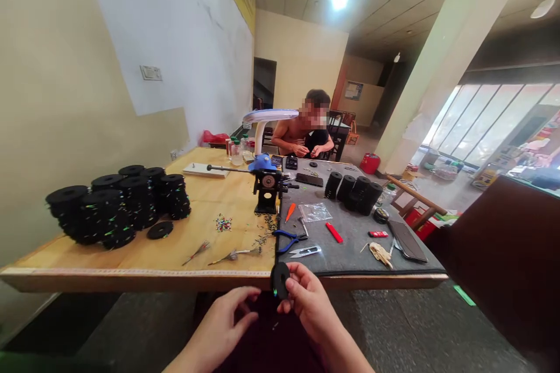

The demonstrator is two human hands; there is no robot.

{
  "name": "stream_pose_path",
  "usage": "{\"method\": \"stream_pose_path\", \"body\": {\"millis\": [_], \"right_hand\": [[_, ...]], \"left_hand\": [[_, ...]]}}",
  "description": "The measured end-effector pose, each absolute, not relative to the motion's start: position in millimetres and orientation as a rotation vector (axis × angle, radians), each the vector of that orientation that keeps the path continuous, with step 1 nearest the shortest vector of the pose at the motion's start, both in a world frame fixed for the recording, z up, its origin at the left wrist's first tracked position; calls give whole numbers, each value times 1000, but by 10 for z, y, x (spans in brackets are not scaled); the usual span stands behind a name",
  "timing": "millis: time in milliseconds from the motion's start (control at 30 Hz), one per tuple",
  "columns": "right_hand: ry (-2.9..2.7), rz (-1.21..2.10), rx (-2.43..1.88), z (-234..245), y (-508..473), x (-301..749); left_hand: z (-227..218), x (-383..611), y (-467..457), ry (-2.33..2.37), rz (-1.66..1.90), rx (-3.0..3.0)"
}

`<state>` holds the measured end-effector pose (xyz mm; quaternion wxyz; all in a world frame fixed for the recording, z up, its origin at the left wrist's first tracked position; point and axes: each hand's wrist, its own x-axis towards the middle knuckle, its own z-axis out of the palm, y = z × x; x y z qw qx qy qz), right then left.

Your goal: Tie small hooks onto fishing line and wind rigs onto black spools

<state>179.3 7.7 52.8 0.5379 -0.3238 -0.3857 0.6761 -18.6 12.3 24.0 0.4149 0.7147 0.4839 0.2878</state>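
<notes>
Apparently for a clear view of its rim, a black ring-shaped disc (275, 277) is held up on edge just in front of the table (144, 261), above the person's lap. The right hand (308, 296) grips it by one side, thumb on the near face and fingers around behind, which leaves the opposite rim free; a bright green bit (275, 292) sits low on that free side. The left hand (228, 313) is open just beside it, fingers curved and thumb apart, with nothing visible between them; its nearness probably keeps it handy to the uncovered edge. On the wooden half, stacks of discs with coloured bits (109, 213) stand well to the left, perhaps to spare the middle for small stuff: a loose disc (154, 233), a pile of coloured pieces (223, 222) and feathery bundles (226, 257) near the front edge. Blue-handled pliers (286, 240) and snips (306, 252) lie close to the right hand, likely for easy reach. Plainer black stacks (359, 193) stand farther back on the grey mat (345, 259), seemingly kept apart from the speckled ones. Across the table sits another person (289, 133).
</notes>
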Motion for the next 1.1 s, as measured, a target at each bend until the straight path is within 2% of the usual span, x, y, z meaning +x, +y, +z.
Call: {"method": "stream_pose_path", "body": {"millis": [67, 167, 400, 600, 733, 867, 967, 1100], "right_hand": [[-866, 1671, -728, 508, 81, 1691], [-800, 1747, -700, 520, 68, 1634], [-858, 1751, -767, 485, 1, 1552], [-1434, 1267, -1092, 447, -140, 1504], [-1779, 856, -1184, 718, -169, 1615], [-1932, 690, -1174, 955, -18, 1734], [-1838, 809, -1162, 936, 140, 1785], [-1568, 1277, -1152, 676, 215, 1788]], "left_hand": [[502, -148, 75, 1051, 942, 1628], [678, -88, 37, 911, 1067, 1525], [578, 15, 93, 893, 1174, 1414], [644, -48, 223, 934, 1222, 1371], [701, -104, 274, 902, 1057, 1458], [716, -120, 260, 840, 926, 1504], [726, -114, 209, 721, 868, 1454], [754, -109, 149, 568, 864, 1257]]}}
